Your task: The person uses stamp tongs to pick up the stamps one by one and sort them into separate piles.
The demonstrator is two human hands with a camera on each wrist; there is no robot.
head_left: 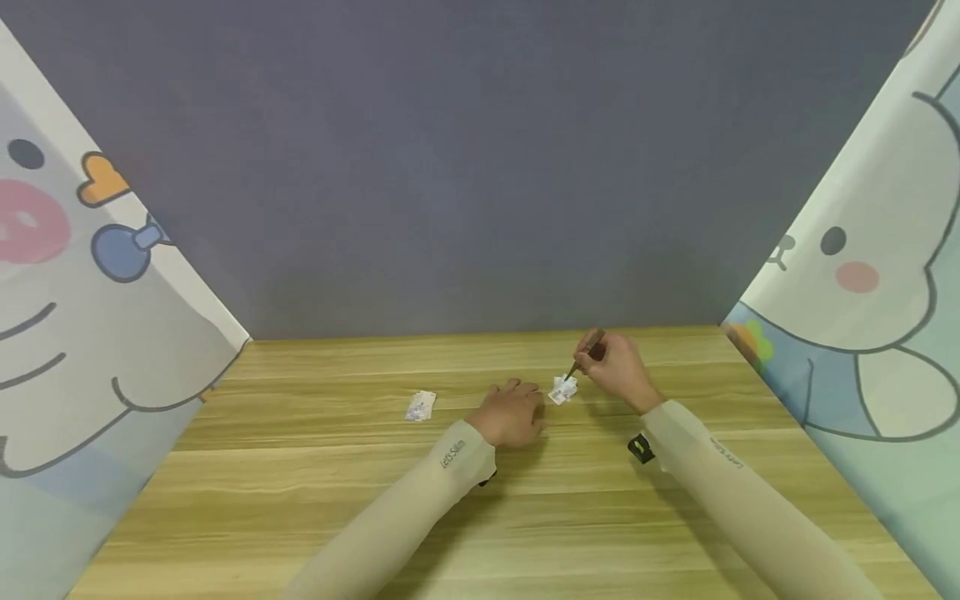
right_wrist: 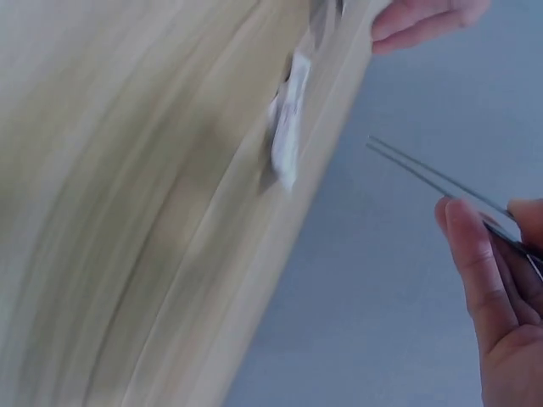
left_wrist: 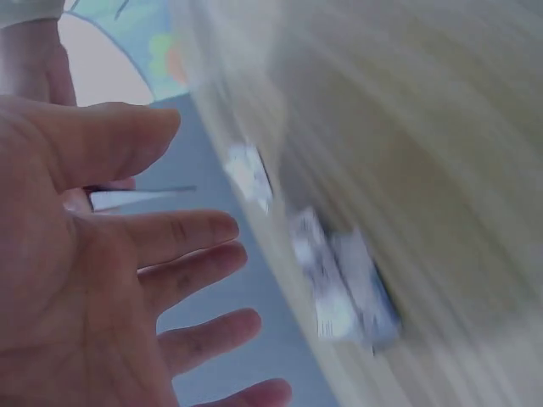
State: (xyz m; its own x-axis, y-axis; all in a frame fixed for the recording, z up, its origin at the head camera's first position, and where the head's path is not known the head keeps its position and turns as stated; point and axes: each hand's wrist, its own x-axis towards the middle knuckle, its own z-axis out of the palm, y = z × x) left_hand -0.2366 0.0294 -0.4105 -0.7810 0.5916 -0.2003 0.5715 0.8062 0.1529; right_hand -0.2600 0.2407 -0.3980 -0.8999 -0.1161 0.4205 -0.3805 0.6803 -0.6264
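Head view: wooden table (head_left: 315, 500) fills the lower half of the frame, grey wall above, cartoon-print curtains at both sides. Right hand (head_left: 621, 370), right of centre, pinches a pair of slim metal tweezers (head_left: 585, 353) between thumb and fingers; the tips angle down-left to a small white packet (head_left: 562, 389), reaching its upper edge, though contact cannot be confirmed. The packet is small, roughly square, white with faint bluish print, slightly crumpled, lying on the table just right of the left hand (head_left: 512, 412). The left hand rests on the wood at centre frame, fingers loosely extended toward the packet and holding nothing; whether they touch it cannot be told. A second white packet (head_left: 421, 406), similar in look, lies apart to the left on the table. Left wrist view, blurred: open palm and spread fingers (left_wrist: 182, 237) at frame left, pale packets (left_wrist: 339, 284) at centre. Right wrist view: tweezers (right_wrist: 441, 182) at right, two thin prongs close together but slightly parted, thumb (right_wrist: 475, 271) pressed along them; a packet (right_wrist: 288, 127) stands blurred in the upper middle.
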